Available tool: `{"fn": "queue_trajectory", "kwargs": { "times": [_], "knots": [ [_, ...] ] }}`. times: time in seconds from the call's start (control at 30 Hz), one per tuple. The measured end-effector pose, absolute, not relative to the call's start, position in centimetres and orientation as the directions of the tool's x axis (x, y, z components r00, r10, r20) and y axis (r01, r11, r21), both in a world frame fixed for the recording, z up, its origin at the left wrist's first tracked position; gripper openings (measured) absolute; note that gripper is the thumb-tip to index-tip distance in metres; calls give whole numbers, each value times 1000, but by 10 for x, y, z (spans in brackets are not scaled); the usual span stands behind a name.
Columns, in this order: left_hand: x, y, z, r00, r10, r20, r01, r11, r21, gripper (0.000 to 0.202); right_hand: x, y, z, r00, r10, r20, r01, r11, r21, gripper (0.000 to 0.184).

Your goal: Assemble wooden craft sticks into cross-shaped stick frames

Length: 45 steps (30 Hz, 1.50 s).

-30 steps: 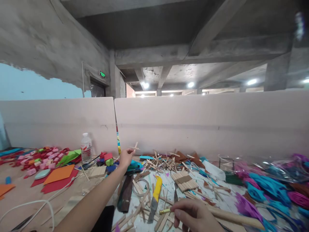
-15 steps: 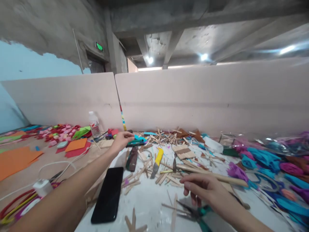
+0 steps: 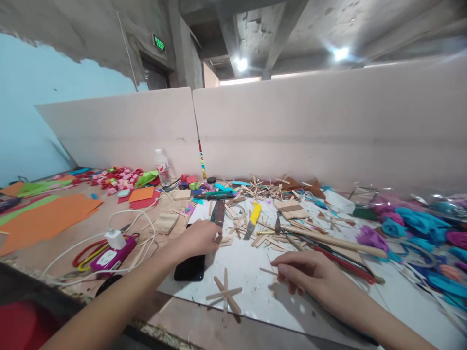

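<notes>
My left hand point(image 3: 202, 239) hovers over the upper part of a black phone point(image 3: 189, 270), beside a dark brown strip point(image 3: 218, 212). Its fingers are bent and drawn together; anything between them is hidden. My right hand point(image 3: 310, 274) hangs above the white sheet with loosely curved fingers, thumb and index slightly apart, and no held thing shows. A thin wooden stick point(image 3: 267, 270) lies by its fingertips, partly covered by the hand. Between the hands sits a star of crossed craft sticks point(image 3: 224, 294). Farther back lie a yellow-handled scraper point(image 3: 253, 219) and a teal cutter point(image 3: 221, 194).
Many loose sticks point(image 3: 262, 189) lie at the back. A long wooden rod point(image 3: 335, 239) and red-handled tool point(image 3: 350, 265) lie near my right hand. Left stand a purple power strip point(image 3: 113, 257) with a white cable and a water bottle point(image 3: 162, 165). Blue crepe paper point(image 3: 419, 226) fills the right.
My left hand has drawn back from the teal cutter to above the phone. My right hand has shifted a little left and now covers the spot where pliers lay. The view has turned.
</notes>
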<state>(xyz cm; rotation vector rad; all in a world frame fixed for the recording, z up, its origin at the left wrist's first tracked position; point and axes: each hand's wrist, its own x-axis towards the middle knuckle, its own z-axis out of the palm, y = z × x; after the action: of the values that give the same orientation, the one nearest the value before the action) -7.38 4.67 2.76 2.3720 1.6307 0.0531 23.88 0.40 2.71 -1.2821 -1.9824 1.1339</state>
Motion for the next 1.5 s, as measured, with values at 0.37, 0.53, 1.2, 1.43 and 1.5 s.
{"fn": "queue_trajectory", "kwargs": {
  "times": [0.37,0.53,1.2,1.43,1.5],
  "knots": [
    [-36,91,11,308,951,-20,895,-283,344,33,270,38,22,-342,935,94,723,326,-609,17],
    [-36,87,18,346,938,1,768,-284,574,28,282,45,11,-328,940,93,731,315,-605,19],
    [-24,49,6,611,790,-48,179,-78,981,27,207,62,23,-572,794,208,355,468,-809,15],
    [-32,52,6,649,760,-35,14,35,999,37,210,57,29,-639,726,255,305,543,-782,23],
    [-31,50,7,659,752,-32,-5,47,999,37,210,53,27,-629,728,272,297,548,-782,25]
  ]
}}
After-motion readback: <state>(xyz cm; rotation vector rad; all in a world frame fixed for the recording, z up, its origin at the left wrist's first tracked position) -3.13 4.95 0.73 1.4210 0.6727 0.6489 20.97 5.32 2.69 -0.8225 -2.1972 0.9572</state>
